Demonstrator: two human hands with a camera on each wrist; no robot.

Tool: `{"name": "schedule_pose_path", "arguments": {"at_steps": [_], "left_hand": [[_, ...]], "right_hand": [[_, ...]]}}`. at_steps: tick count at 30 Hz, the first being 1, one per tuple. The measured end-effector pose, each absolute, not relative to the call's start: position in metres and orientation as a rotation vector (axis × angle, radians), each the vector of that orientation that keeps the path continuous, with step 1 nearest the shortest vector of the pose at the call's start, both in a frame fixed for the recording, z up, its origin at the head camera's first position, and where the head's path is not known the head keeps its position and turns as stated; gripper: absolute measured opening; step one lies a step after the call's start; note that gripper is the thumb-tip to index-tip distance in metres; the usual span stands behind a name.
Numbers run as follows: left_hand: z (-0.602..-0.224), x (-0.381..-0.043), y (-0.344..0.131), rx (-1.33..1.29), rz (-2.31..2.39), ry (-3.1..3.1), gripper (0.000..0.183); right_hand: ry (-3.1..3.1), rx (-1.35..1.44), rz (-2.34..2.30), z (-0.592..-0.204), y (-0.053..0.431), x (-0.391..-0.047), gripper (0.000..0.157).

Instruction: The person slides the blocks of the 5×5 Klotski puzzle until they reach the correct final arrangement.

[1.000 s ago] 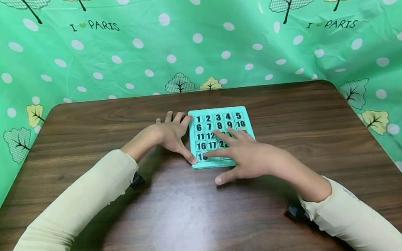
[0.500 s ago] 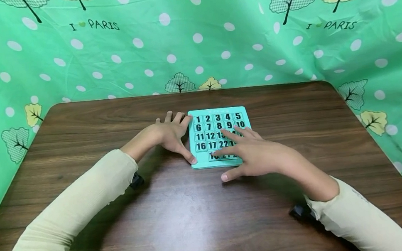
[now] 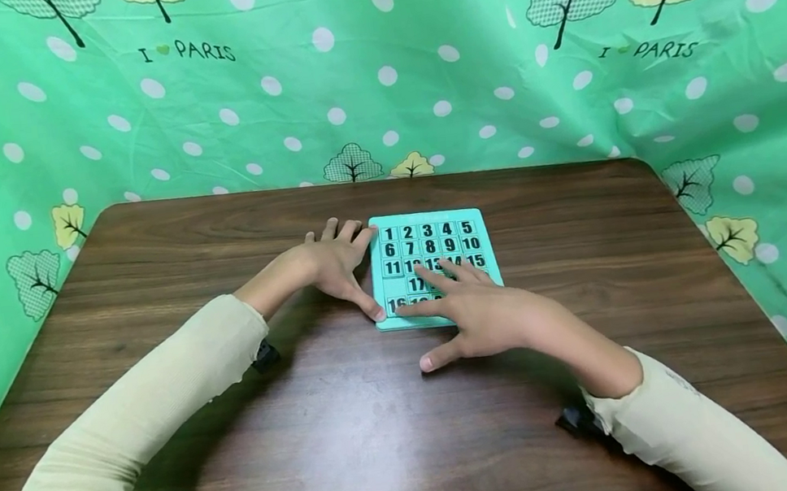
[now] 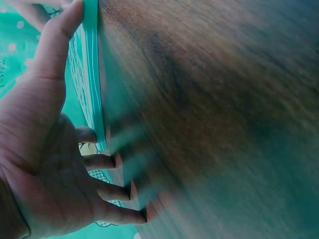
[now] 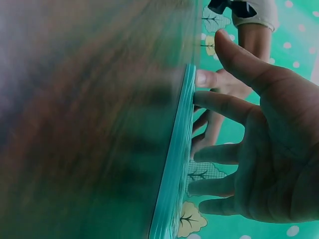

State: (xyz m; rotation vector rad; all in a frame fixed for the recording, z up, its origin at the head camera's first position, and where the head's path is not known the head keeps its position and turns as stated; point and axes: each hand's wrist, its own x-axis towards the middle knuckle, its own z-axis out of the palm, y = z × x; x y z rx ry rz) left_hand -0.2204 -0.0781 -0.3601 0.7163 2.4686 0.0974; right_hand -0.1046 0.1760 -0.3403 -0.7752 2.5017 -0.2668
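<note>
A turquoise number slide puzzle (image 3: 430, 247) lies flat on the wooden table, with black numbers on its square tiles. My left hand (image 3: 338, 262) spans its left side, thumb at the near left corner and index finger at the far left corner. The left wrist view shows that thumb (image 4: 57, 40) against the puzzle's edge. Over the near part of the board my right hand (image 3: 486, 312) is spread, with its index fingertip on the 16 tile (image 3: 397, 305) at bottom left. A gap shows directly above that tile. Right-hand fingers hide several tiles in the lower rows.
The brown table (image 3: 316, 451) extends around the puzzle on all sides. A green dotted curtain (image 3: 371, 60) with printed trees hangs behind and beside it. Black wrist devices (image 3: 579, 422) sit under the pale sleeves (image 3: 688, 422).
The right hand shifted right as the 18 tile slid right along the bottom row, then came back left. The 16 tile moved down into the corner. The left hand stays put.
</note>
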Motion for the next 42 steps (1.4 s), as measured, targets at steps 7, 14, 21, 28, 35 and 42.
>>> {"name": "schedule_pose_path", "arguments": {"at_steps": [7,14,21,28,35,42], "left_hand": [[-0.363,-0.221,-0.079,0.731,0.136,2.471,0.165],[-0.359,-0.22,-0.076,0.74,0.107,2.457,0.155],[-0.376,-0.231,-0.077,0.725,0.107,2.484,0.17],[-0.382,-0.233,-0.077,0.726,0.105,2.49,0.172],[-0.361,-0.221,-0.076,0.722,0.113,2.465,0.163],[-0.36,-0.22,-0.078,0.717,0.123,2.458,0.162]], "right_hand": [[2.594,-0.734,-0.282,-0.339,0.191,-0.107,0.08],[2.633,-0.675,-0.259,-0.345,0.198,-0.116,0.082],[2.603,-0.719,-0.264,-0.347,0.182,-0.119,0.086],[2.594,-0.728,-0.282,-0.337,0.195,-0.106,0.076],[2.583,-0.729,-0.259,-0.337,0.197,-0.105,0.076],[2.61,-0.679,-0.206,-0.338,0.194,-0.117,0.08]]}}
